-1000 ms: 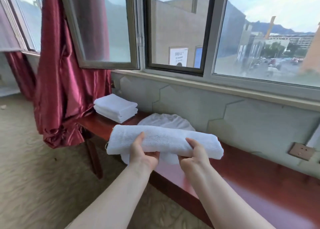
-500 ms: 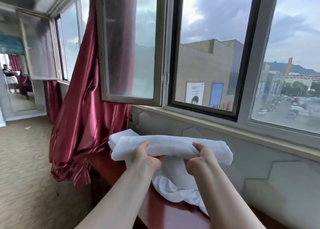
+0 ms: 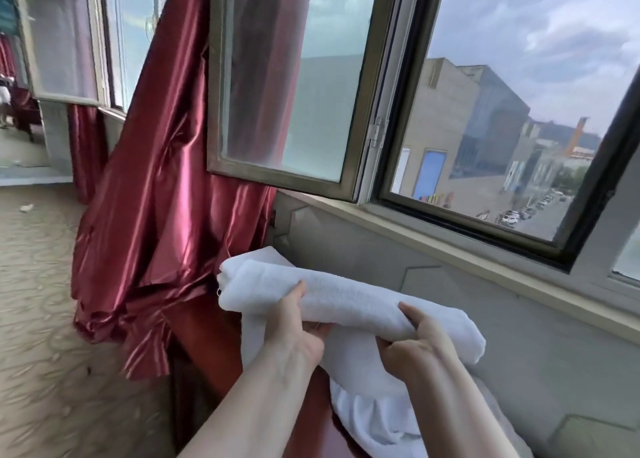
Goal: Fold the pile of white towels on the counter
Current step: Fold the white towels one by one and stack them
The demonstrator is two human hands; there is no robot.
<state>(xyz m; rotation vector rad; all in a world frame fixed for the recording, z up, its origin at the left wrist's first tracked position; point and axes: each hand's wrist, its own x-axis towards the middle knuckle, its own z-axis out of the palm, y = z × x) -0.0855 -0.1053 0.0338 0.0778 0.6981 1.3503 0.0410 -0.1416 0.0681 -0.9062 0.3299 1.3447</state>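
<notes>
Since half a second ago you've carried the folded towel (image 3: 349, 301) further left, toward the red curtain (image 3: 166, 194). Your left hand (image 3: 294, 329) and right hand (image 3: 412, 343) both grip it, thumbs on top, above the loose white towels (image 3: 374, 419) on the red counter (image 3: 207, 346).

Two bare forearms enter from the bottom edge of the frame, one at lower centre and one at lower right. No sleeves cover them as far as the frame shows. The left hand (image 3: 294, 333) and right hand (image 3: 412, 345) wear no gloves. No rings, watch or bracelets show on the visible sides of the fingers and wrists.
</notes>
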